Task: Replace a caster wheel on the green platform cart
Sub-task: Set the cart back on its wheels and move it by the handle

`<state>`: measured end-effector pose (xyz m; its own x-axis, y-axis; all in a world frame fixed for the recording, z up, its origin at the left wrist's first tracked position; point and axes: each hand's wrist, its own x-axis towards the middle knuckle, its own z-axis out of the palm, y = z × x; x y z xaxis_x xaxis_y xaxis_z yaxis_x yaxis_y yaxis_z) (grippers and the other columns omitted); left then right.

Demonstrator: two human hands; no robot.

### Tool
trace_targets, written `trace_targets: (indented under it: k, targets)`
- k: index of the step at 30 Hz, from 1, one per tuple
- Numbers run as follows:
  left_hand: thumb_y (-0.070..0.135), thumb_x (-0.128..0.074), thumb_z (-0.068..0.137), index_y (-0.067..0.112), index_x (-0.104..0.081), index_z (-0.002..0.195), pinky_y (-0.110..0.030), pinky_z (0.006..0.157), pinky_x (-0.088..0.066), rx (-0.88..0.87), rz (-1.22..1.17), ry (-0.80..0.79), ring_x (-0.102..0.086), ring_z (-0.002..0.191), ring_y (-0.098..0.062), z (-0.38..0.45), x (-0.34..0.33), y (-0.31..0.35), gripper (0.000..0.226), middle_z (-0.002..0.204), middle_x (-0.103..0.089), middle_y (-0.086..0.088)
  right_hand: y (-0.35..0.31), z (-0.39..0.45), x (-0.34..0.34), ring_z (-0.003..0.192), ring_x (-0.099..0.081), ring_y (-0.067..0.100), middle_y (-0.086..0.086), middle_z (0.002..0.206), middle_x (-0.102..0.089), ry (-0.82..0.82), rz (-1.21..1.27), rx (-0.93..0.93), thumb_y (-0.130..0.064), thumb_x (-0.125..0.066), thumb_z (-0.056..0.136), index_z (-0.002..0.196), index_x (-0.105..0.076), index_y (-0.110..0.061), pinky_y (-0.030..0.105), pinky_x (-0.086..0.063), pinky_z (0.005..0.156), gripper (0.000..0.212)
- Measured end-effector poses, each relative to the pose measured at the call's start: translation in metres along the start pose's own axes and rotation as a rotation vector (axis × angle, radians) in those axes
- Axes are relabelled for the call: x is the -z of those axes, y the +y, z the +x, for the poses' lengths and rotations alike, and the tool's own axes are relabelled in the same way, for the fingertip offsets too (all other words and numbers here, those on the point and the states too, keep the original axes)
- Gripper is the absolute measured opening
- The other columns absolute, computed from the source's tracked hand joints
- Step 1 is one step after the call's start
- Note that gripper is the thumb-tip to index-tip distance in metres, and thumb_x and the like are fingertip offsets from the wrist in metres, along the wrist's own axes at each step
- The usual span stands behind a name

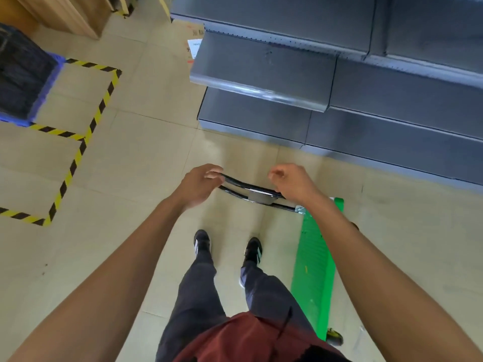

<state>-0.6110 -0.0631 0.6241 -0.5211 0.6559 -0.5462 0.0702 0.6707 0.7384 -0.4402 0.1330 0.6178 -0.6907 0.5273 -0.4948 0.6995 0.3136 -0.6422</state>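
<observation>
The green platform cart [315,262] stands tipped up on its side edge on the floor, to the right of my legs. Its black handle [251,190] reaches left in front of me. My left hand [200,188] curls its fingers round the handle's left end. My right hand [290,181] hovers over the handle's right part with its fingers loosely curled and nothing between them; the bar passes under its wrist. A dark caster wheel [335,336] shows at the cart's near lower corner. The other casters are hidden.
Grey metal shelving [339,82] fills the right and far side, close beyond the handle. Yellow-black floor tape [86,137] marks a bay on the left, with a dark load on a blue pallet [39,100]. A wooden cabinet [65,14] stands far left. My feet [227,246] stand under the handle.
</observation>
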Motion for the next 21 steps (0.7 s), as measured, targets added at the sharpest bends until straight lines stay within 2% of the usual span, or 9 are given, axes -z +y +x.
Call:
trace_targets:
  k: [3, 6, 9, 11, 13, 16, 18, 21]
  targets:
    - [0.024, -0.060, 0.097, 0.024, -0.064, 0.120, -0.027, 0.084, -0.047, -0.024, 0.031, -0.077, -0.062, 0.103, -0.003, 0.030, 0.003, 0.004, 0.023, 0.111, -0.070, 0.010, 0.002, 0.021, -0.001, 0.088, -0.064, 0.018, 0.000, 0.091, -0.071, 0.023, 0.000, -0.038, -0.014, -0.053, 0.097, 0.094, -0.074, -0.010, 0.022, -0.040, 0.075, 0.022]
    - [0.016, -0.058, 0.097, 0.021, -0.064, 0.119, -0.011, 0.079, -0.044, -0.029, 0.049, -0.132, -0.060, 0.098, 0.008, 0.063, 0.005, 0.002, 0.023, 0.103, -0.069, 0.015, 0.005, 0.043, -0.008, 0.099, -0.063, 0.020, 0.002, 0.101, -0.072, 0.034, -0.010, -0.084, -0.013, -0.051, 0.097, 0.095, -0.074, -0.012, 0.022, -0.040, 0.080, 0.023]
    - [0.015, -0.059, 0.097, 0.017, -0.064, 0.122, -0.005, 0.077, -0.043, -0.018, 0.062, -0.199, -0.062, 0.098, 0.004, 0.093, 0.009, -0.007, 0.026, 0.107, -0.069, 0.010, 0.006, 0.059, -0.017, 0.104, -0.062, 0.024, 0.005, 0.107, -0.073, 0.050, 0.002, -0.126, -0.011, -0.049, 0.098, 0.099, -0.074, -0.009, 0.029, -0.045, 0.095, 0.026]
    - [0.015, -0.060, 0.096, 0.016, -0.065, 0.122, -0.002, 0.074, -0.042, -0.010, 0.071, -0.241, -0.062, 0.096, 0.005, 0.109, 0.013, -0.016, 0.026, 0.108, -0.070, 0.006, 0.006, 0.067, -0.022, 0.100, -0.064, 0.025, 0.007, 0.110, -0.072, 0.060, 0.012, -0.160, -0.011, -0.046, 0.098, 0.101, -0.074, -0.008, 0.032, -0.049, 0.092, 0.028]
    - [0.014, -0.061, 0.096, 0.017, -0.066, 0.119, -0.007, 0.077, -0.042, 0.004, 0.078, -0.268, -0.063, 0.092, 0.003, 0.124, 0.016, -0.025, 0.024, 0.104, -0.072, 0.007, 0.009, 0.075, -0.028, 0.091, -0.063, 0.024, 0.006, 0.111, -0.071, 0.061, 0.035, -0.208, -0.013, -0.045, 0.098, 0.101, -0.073, -0.009, 0.031, -0.052, 0.083, 0.028]
    - [0.014, -0.064, 0.093, 0.023, -0.068, 0.110, -0.020, 0.082, -0.043, 0.026, 0.097, -0.312, -0.065, 0.094, -0.006, 0.142, 0.022, -0.039, 0.020, 0.098, -0.073, 0.011, 0.016, 0.087, -0.039, 0.106, -0.061, 0.025, 0.004, 0.114, -0.071, 0.058, 0.013, -0.235, -0.015, -0.045, 0.097, 0.101, -0.073, -0.017, 0.034, -0.050, 0.093, 0.028]
    - [0.014, -0.065, 0.090, 0.029, -0.068, 0.102, -0.024, 0.086, -0.046, 0.033, 0.087, -0.332, -0.066, 0.094, -0.010, 0.155, 0.021, -0.045, 0.019, 0.093, -0.073, 0.012, 0.022, 0.094, -0.044, 0.108, -0.061, 0.026, 0.004, 0.114, -0.071, 0.056, -0.006, -0.256, -0.015, -0.046, 0.096, 0.103, -0.073, -0.019, 0.033, -0.049, 0.093, 0.028]
    - [0.015, -0.061, 0.094, 0.030, -0.066, 0.106, -0.016, 0.081, -0.047, 0.007, 0.164, -0.342, -0.065, 0.096, -0.003, 0.173, 0.018, -0.051, 0.020, 0.100, -0.072, 0.012, 0.034, 0.108, -0.056, 0.103, -0.063, 0.025, 0.005, 0.112, -0.071, 0.065, -0.006, -0.290, -0.014, -0.047, 0.096, 0.104, -0.073, -0.018, 0.029, -0.048, 0.088, 0.027]
